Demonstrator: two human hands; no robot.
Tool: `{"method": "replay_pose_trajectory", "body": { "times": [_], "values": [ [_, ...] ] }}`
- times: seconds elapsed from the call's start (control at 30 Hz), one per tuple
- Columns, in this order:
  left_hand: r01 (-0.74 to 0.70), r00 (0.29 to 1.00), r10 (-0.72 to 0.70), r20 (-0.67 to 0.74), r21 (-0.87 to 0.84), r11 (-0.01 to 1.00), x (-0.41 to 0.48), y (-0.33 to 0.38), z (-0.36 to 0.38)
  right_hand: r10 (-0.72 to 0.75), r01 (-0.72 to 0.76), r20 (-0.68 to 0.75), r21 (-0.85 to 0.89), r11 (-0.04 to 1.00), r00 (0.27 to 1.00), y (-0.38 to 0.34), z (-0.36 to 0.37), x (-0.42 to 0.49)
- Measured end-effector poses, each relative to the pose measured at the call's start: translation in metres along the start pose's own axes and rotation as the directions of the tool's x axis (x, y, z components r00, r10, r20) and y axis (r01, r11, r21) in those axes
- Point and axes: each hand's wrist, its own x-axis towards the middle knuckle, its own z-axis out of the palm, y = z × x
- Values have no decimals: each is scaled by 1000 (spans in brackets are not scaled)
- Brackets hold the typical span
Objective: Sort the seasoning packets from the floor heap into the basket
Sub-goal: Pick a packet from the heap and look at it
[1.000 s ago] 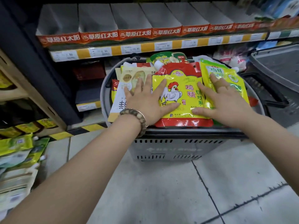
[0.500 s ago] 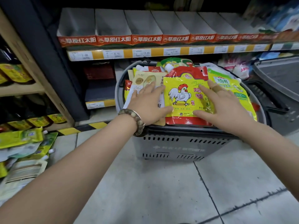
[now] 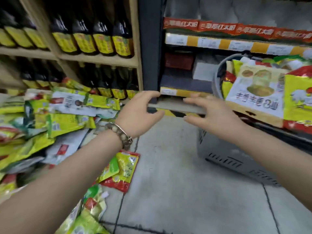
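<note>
left of the fingers (image 3: 194,100) lies the heap (image 3: 64,122) of packets (image 3: 72,105); the piled basket (image 3: 224,156) sits to their right. left hand (image 3: 140,114) and right hand (image 3: 214,115) hang loose and empty. a fresh pick looks due: reach down-left and pinch one packet off the heap.

Motion blur smears the frame, heaviest over the packet heap (image 3: 55,125) at left and the basket (image 3: 219,149) at right. Flat, soft light falls on the floor (image 3: 168,183); upper shelves (image 3: 98,59) sink into gloom, their lines bowing at wide-angle edges.
</note>
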Motion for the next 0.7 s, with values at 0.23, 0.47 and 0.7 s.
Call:
{"method": "replay_pose_trajectory", "body": {
  "times": [0.23, 0.47, 0.7],
  "values": [
    [359, 934, -358, 8, -9, 933, -94, -143, 10, 44, -64, 297, 61, 996, 954, -35, 155, 47],
    [568, 817, -570, 91, 47, 822, -173, -232, 50, 376, -638, 630, 254, 727, 680, -43, 300, 48],
    [641, 768, -633, 101, -141, 755, -206, -259, 85, 608, -921, 718, 385, 60, 340, -48, 381, 30]
  ]
}}
